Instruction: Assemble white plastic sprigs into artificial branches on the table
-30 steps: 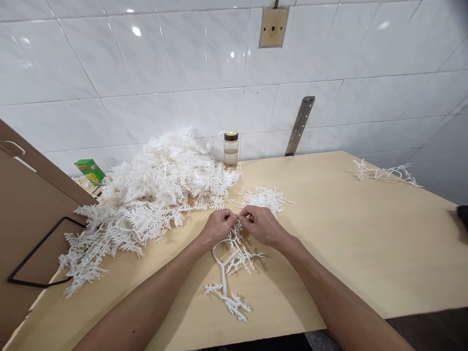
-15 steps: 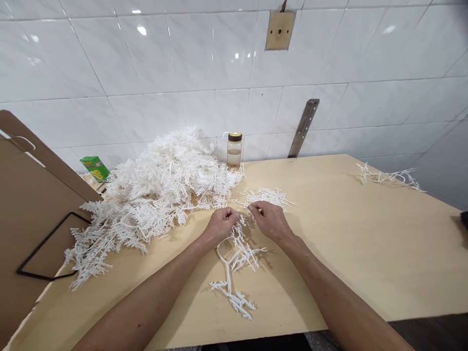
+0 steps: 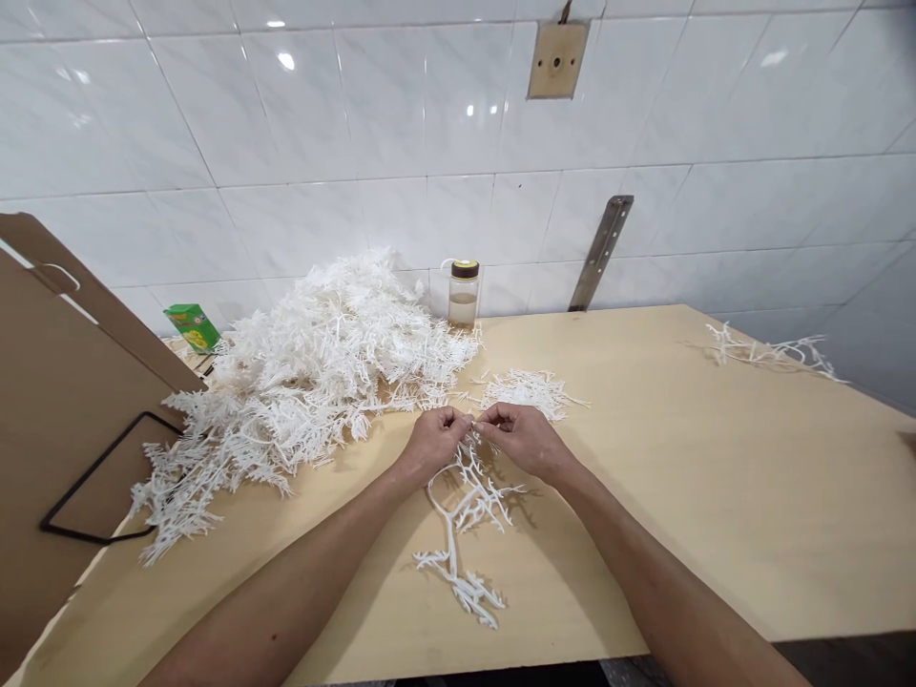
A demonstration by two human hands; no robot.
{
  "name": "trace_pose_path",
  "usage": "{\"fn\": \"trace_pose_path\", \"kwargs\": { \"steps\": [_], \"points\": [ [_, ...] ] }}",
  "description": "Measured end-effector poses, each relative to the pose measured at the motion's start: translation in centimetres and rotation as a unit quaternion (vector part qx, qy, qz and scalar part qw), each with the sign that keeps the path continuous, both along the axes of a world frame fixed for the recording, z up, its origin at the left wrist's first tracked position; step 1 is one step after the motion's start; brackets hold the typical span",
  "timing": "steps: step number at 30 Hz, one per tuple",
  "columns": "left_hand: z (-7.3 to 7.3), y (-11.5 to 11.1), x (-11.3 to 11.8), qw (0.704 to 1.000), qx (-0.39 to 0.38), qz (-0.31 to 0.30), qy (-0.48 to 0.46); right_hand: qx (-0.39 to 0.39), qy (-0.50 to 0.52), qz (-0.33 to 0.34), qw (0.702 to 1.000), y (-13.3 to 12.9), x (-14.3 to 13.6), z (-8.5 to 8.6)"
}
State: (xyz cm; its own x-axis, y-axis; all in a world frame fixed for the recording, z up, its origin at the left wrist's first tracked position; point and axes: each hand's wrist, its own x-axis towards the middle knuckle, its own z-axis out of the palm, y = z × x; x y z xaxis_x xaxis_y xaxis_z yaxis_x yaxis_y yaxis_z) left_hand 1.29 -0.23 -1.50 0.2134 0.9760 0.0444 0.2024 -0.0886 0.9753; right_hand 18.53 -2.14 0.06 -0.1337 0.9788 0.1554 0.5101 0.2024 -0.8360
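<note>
A white plastic branch (image 3: pixel 450 534) with many forked twigs lies partly on the table, its upper end raised at my fingers. My left hand (image 3: pixel 435 445) is closed in a pinch on that upper end. Right beside it, my right hand (image 3: pixel 521 437) pinches at the same tip, thumb and forefinger almost meeting the left fingertips; the bit between them is too small to make out fully. Just beyond my hands is a small heap of white twig pieces (image 3: pixel 526 393). To the left rises a large pile of white branches (image 3: pixel 329 353).
A lidded bottle (image 3: pixel 463 298) stands against the tiled wall behind the pile. A green box (image 3: pixel 192 327) is at the back left, near a cardboard box (image 3: pixel 78 429). More white branches (image 3: pixel 773 351) lie at the table's (image 3: pixel 716 477) right edge. A metal bracket (image 3: pixel 601 253) leans on the wall.
My right hand has moved left, bringing its fingertips against those of my left hand at the branch's tip. The view has shifted slightly.
</note>
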Motion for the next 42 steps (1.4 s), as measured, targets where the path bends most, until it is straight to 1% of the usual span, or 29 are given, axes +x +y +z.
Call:
{"fn": "trace_pose_path", "kwargs": {
  "steps": [3,6,8,10,15,19,22,25,29,33,36,38,40,42],
  "points": [
    [0.1,-0.1,0.0,1.000,0.006,-0.006,0.024,-0.014,0.010,0.019,1.000,0.0,0.3,-0.1],
    [0.3,-0.2,0.0,0.999,0.007,-0.016,0.038,-0.063,0.045,0.038,0.996,0.1,0.5,-0.3],
    [0.5,-0.2,0.0,0.999,0.010,-0.019,0.042,-0.088,0.064,0.035,0.993,0.2,0.6,-0.4],
    [0.6,-0.3,0.0,0.999,0.015,-0.016,0.050,-0.096,0.071,0.030,0.992,0.3,0.6,-0.6],
    [0.8,-0.6,0.1,0.996,0.028,-0.005,0.085,-0.118,0.056,0.027,0.991,0.3,0.5,-0.8],
    [1.0,-0.7,0.1,0.992,0.056,-0.008,0.115,-0.086,0.026,0.029,0.995,0.1,0.4,-0.6],
    [1.1,-0.7,0.0,0.991,0.050,-0.022,0.121,-0.063,0.016,0.041,0.997,-0.1,0.3,-0.3],
    [1.1,-0.7,-0.1,0.991,0.049,-0.039,0.122,-0.065,0.004,0.055,0.996,-0.2,0.4,0.1],
    [1.0,-0.5,-0.1,0.987,0.062,-0.071,0.129,-0.054,-0.020,0.050,0.997,-0.3,0.6,0.4],
    [0.9,-0.3,-0.2,0.988,0.047,-0.078,0.127,-0.036,-0.054,0.052,0.997,-0.3,0.3,0.4],
    [1.0,-0.4,-0.2,0.990,0.032,-0.080,0.108,0.000,-0.107,0.023,0.994,-0.2,-0.2,0.1],
    [1.1,-0.5,-0.2,0.992,0.026,-0.086,0.094,0.028,-0.151,-0.030,0.988,0.1,-0.4,-0.2],
    [1.1,-0.6,-0.2,0.993,0.019,-0.085,0.075,0.054,-0.178,-0.098,0.978,0.4,-0.1,-0.4],
    [1.1,-0.6,-0.2,0.996,0.007,-0.075,0.049,0.073,-0.166,-0.156,0.971,0.8,0.6,-0.6]
  ]
}}
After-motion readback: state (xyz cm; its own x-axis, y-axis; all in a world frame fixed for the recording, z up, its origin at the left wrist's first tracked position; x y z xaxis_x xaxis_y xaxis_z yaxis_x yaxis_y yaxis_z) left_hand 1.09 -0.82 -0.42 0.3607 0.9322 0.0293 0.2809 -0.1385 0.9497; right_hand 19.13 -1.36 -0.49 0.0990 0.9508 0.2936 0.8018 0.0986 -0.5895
